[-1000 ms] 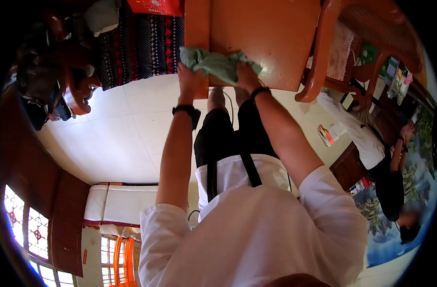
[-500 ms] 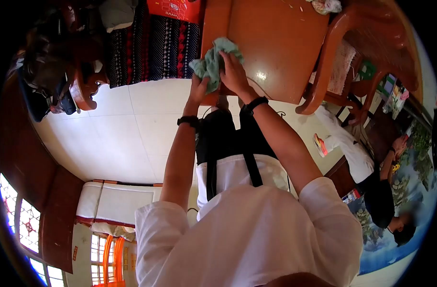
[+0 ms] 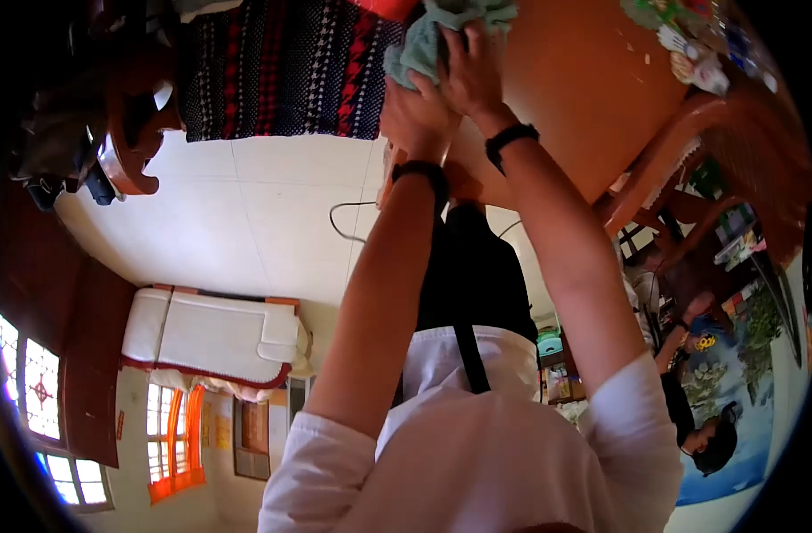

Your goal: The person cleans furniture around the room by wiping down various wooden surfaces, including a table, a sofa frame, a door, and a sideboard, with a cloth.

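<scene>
A crumpled grey-green cloth (image 3: 417, 53) is at the top of the view, over the near left part of a brown wooden table (image 3: 575, 98). My left hand (image 3: 417, 115) is closed on the cloth's lower edge, fingers partly hidden by the folds. My right hand (image 3: 473, 78) lies just beside it, its fingers bent and pressed into the cloth. Both hands are close together, near the table's edge. A black band (image 3: 511, 140) circles my right wrist and another band (image 3: 424, 173) my left.
A patterned dark and red textile (image 3: 282, 71) lies left of the table. A carved wooden chair (image 3: 690, 133) stands right, near shell-like ornaments (image 3: 695, 67). Another person (image 3: 690, 409) is at the far right. A cable (image 3: 335, 218) hangs below the table. A white padded seat (image 3: 210, 333) stands behind.
My hands and the cloth have moved up and to the right in the view, reaching farther over the table. The view has shifted, and more of the table's right side shows.
</scene>
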`<action>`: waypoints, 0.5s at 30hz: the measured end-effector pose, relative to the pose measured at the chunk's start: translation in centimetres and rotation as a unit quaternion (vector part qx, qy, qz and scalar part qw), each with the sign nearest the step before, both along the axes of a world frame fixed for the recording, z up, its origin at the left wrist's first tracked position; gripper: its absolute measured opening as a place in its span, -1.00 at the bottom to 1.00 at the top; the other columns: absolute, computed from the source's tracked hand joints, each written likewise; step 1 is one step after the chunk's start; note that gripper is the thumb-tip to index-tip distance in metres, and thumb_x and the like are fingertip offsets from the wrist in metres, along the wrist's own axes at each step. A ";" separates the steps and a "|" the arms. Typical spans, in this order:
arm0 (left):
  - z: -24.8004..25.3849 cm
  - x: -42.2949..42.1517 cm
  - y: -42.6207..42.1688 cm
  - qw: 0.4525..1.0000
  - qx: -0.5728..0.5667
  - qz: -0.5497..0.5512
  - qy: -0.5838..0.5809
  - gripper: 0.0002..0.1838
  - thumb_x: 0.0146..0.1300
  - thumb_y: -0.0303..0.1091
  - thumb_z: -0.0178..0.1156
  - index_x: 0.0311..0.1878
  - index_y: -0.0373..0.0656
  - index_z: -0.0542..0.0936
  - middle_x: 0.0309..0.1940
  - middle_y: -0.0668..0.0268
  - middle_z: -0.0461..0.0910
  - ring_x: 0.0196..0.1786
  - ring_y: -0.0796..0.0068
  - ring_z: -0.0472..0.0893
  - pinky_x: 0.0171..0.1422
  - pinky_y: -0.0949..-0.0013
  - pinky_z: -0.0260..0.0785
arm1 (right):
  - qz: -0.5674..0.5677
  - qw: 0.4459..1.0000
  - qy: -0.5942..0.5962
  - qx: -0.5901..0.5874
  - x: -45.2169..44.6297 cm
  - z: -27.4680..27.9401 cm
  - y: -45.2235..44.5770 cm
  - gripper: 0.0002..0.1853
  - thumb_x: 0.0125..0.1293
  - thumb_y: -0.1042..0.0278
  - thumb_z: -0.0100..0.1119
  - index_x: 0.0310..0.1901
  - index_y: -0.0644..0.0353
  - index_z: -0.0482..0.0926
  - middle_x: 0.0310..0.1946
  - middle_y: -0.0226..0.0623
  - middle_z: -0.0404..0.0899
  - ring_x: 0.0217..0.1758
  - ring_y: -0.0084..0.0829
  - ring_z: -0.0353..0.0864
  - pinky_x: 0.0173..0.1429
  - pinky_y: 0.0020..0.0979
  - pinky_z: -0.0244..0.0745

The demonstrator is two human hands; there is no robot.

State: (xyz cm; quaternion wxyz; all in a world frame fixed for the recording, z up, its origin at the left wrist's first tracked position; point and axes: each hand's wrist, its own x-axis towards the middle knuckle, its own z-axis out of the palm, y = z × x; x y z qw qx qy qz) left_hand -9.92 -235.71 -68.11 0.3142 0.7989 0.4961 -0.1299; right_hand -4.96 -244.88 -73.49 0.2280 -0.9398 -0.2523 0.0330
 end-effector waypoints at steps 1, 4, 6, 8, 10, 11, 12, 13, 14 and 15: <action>-0.4 -0.4 0.1 1.000 0.011 -0.015 0.021 -0.47 0.36 0.03 -0.18 -0.03 -0.29 0.51 -0.20 -0.11 0.65 -0.18 -0.21 0.62 -0.10 -0.11 0.44 | -0.005 1.000 -0.012 0.024 -0.5 -0.4 0.3 -0.37 0.25 0.15 0.18 0.36 0.04 0.30 0.22 -0.05 0.26 0.40 0.03 0.19 0.46 0.24 -0.04; -0.2 -1.1 -0.3 1.000 0.019 -0.024 -0.001 -0.48 0.35 0.02 -0.17 -0.06 -0.30 0.51 -0.21 -0.09 0.65 -0.21 -0.20 0.62 -0.12 -0.11 0.44 | 0.000 1.000 0.002 0.002 -0.7 0.0 0.1 -0.37 0.23 0.15 0.20 0.34 0.03 0.32 0.21 -0.07 0.25 0.37 0.02 0.22 0.45 0.23 -0.05; -0.1 -0.6 -0.1 0.998 0.028 -0.037 0.037 -0.47 0.35 0.02 -0.17 -0.04 -0.31 0.51 -0.21 -0.08 0.66 -0.21 -0.19 0.63 -0.12 -0.11 0.44 | 0.001 1.000 -0.018 0.004 -0.4 0.1 0.0 -0.37 0.23 0.14 0.20 0.34 0.02 0.32 0.21 -0.08 0.25 0.38 0.02 0.22 0.45 0.23 -0.06; -0.1 -0.3 0.0 0.999 0.030 -0.026 0.019 -0.46 0.35 0.04 -0.17 -0.04 -0.31 0.52 -0.20 -0.08 0.66 -0.18 -0.19 0.63 -0.09 -0.10 0.44 | -0.008 1.000 -0.006 -0.001 -0.3 0.1 0.3 -0.42 0.21 0.12 0.22 0.27 0.00 0.38 0.20 -0.13 0.28 0.44 -0.04 0.18 0.47 0.23 -0.11; -0.7 -0.7 0.1 0.997 0.014 -0.029 0.067 -0.45 0.36 0.04 -0.18 -0.03 -0.30 0.53 -0.19 -0.08 0.66 -0.16 -0.18 0.63 -0.06 -0.07 0.45 | 0.001 1.000 -0.023 -0.002 0.0 -0.5 0.4 -0.41 0.21 0.12 0.22 0.27 0.03 0.37 0.21 -0.11 0.27 0.45 -0.01 0.16 0.49 0.23 -0.14; -0.5 -0.8 0.3 0.999 0.016 -0.035 0.033 -0.46 0.37 0.04 -0.16 -0.05 -0.31 0.53 -0.19 -0.11 0.66 -0.16 -0.18 0.64 -0.03 -0.05 0.47 | -0.004 0.999 -0.034 0.004 0.0 -0.8 0.5 -0.40 0.21 0.11 0.23 0.28 0.03 0.36 0.20 -0.11 0.27 0.46 -0.02 0.15 0.49 0.24 -0.16; -0.4 -1.2 0.4 0.999 0.018 -0.027 0.035 -0.46 0.37 0.04 -0.16 -0.05 -0.31 0.53 -0.19 -0.11 0.66 -0.16 -0.18 0.64 -0.03 -0.05 0.47 | -0.007 0.999 -0.036 0.006 -0.7 -0.5 0.4 -0.38 0.20 0.10 0.23 0.29 0.04 0.34 0.20 -0.11 0.28 0.47 -0.03 0.13 0.49 0.25 -0.17; -0.4 -1.3 0.9 0.999 -0.003 -0.044 0.018 -0.41 0.40 0.08 -0.21 0.03 -0.31 0.51 -0.18 -0.14 0.65 -0.13 -0.22 0.63 -0.01 -0.09 0.46 | -0.001 0.999 -0.041 -0.006 -0.9 -0.3 0.4 -0.40 0.20 0.14 0.26 0.26 0.05 0.34 0.18 -0.09 0.29 0.41 0.09 0.15 0.43 0.25 0.01; -0.4 -1.8 1.2 0.998 -0.029 -0.064 0.005 -0.36 0.42 0.12 -0.25 0.11 -0.30 0.50 -0.17 -0.16 0.65 -0.11 -0.25 0.62 0.00 -0.13 0.44 | 0.002 1.000 -0.029 -0.011 -0.8 -0.2 0.8 -0.40 0.20 0.14 0.26 0.26 0.05 0.34 0.18 -0.09 0.29 0.41 0.09 0.15 0.43 0.25 0.01; 0.2 -2.1 1.5 0.995 -0.040 -0.086 -0.024 -0.34 0.43 0.14 -0.24 0.09 -0.35 0.48 -0.16 -0.19 0.64 -0.10 -0.28 0.61 0.00 -0.14 0.43 | -0.005 0.999 0.017 0.041 -0.7 -0.2 0.9 -0.41 0.21 0.23 0.18 0.27 0.18 0.32 0.20 0.07 0.29 0.35 0.15 0.21 0.41 0.14 0.11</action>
